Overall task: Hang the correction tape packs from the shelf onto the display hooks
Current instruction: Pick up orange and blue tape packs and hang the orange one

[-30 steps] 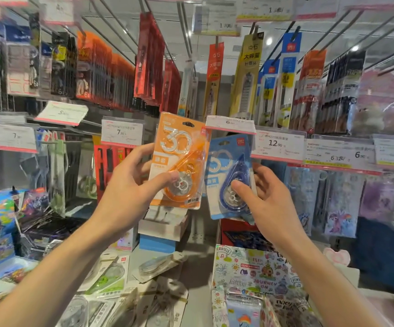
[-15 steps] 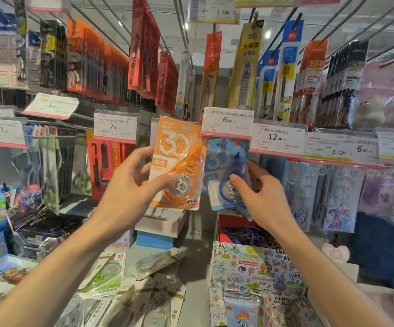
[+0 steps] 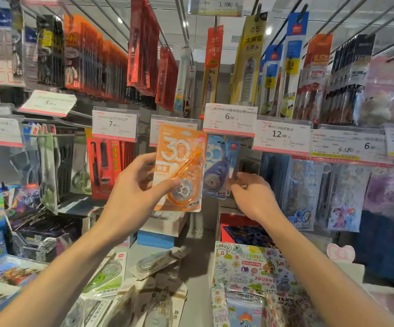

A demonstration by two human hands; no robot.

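The left hand holds an orange correction tape pack upright near the centre of the view, with the thumb pressed on the front of the pack and the fingers behind its left edge. At about three o'clock from this pack, just beside it and partly behind its right edge, a blue correction tape pack hangs under the price label marked 6.00; its top is hidden by the label, so I cannot tell whether it sits fully on a hook. The right hand is at the lower right corner of the blue pack, with its fingers curled and blurred; I cannot tell if it grips the pack or only touches it. At six to seven o'clock from the hands, more correction tape packs lie loose in a heap on the grey shelf. At five o'clock stands a colourful box with cartoon drawings. Many other stationery packs hang at twelve o'clock, above the labels.
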